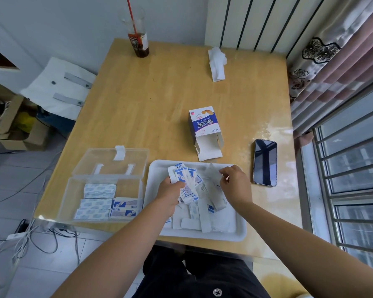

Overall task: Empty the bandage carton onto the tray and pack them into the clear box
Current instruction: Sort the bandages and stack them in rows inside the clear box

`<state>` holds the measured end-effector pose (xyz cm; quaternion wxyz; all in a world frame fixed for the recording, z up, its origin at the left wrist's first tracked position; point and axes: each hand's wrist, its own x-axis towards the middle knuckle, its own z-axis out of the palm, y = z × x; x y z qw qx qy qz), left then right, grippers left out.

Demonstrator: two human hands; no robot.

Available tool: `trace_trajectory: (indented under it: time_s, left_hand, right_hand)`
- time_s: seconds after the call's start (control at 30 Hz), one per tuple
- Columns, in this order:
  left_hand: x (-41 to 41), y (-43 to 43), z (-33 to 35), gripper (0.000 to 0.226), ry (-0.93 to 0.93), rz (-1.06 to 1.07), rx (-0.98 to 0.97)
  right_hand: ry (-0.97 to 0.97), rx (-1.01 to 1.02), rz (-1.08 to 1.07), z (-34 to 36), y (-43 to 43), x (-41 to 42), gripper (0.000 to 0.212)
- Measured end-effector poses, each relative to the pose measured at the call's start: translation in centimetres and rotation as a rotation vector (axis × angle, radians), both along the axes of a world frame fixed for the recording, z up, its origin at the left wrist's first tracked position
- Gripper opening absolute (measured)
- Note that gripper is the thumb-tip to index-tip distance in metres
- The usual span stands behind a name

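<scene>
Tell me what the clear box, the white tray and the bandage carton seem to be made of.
Clear lidded box: hard transparent plastic, glossy; the wooden table shows through its walls. White rectangular tray: probably smooth plastic, with a rounded moulded rim, though coated metal is possible. Blue-and-white bandage carton: thin printed cardboard; its open flaps are creased and plain white inside.

Bandage carton (pixel 205 127) lies open-flapped at frame centre. Just below it, the white tray (pixel 241 231) holds loose bandages (pixel 205 220). The clear box (pixel 69 203), lid open, lower left, holds more in neat stacks.
</scene>
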<state>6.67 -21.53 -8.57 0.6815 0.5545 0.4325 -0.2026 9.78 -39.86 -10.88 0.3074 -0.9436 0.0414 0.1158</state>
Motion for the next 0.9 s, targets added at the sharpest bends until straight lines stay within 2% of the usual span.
trace_trajectory:
  time_s: [0.13, 0.2, 0.33, 0.43, 0.5, 0.63, 0.77, 0.9]
  left_hand:
    - [-0.3, 0.5, 0.1, 0.027, 0.007, 0.025, -0.003]
    - [-0.5, 0.7, 0.2, 0.026, 0.005, 0.027, -0.024]
    - [-0.7, 0.8, 0.3, 0.027, 0.003, 0.032, -0.074]
    - [-0.8, 0.4, 0.3, 0.027, -0.004, 0.014, -0.128]
    - [-0.9, 0.0, 0.4, 0.027, -0.014, -0.003, -0.156]
    - [-1.2, 0.0, 0.4, 0.031, -0.051, -0.014, -0.186]
    - [-1.4, 0.3, 0.7, 0.033, -0.07, -0.036, -0.166]
    - [-1.5, 0.5, 0.9, 0.042, -0.087, -0.053, -0.263]
  right_hand:
    - [0.153, -0.021, 0.262, -0.5, 0.5, -1.0, 0.018]
    - [0.217, 0.025, 0.215, -0.3, 0.7, -1.2, 0.017]
    - [0.189, 0.252, -0.057, 0.9, 0.9, -0.8, 0.012]
    - [0.469, 0.506, -0.035, 2.2, 2.1, -0.6, 0.025]
    - [0.59, 0.573, 0.011, 2.7, 3.2, -0.9, 0.038]
    - [0.496, 0.658, -0.114, 2.4, 4.3, -1.0, 0.031]
    - [0.534, 0.681, -0.086, 2.2, 4.5, -1.1, 0.015]
    - [0.524, 0.678, -0.13, 2.0, 4.1, -1.0, 0.019]
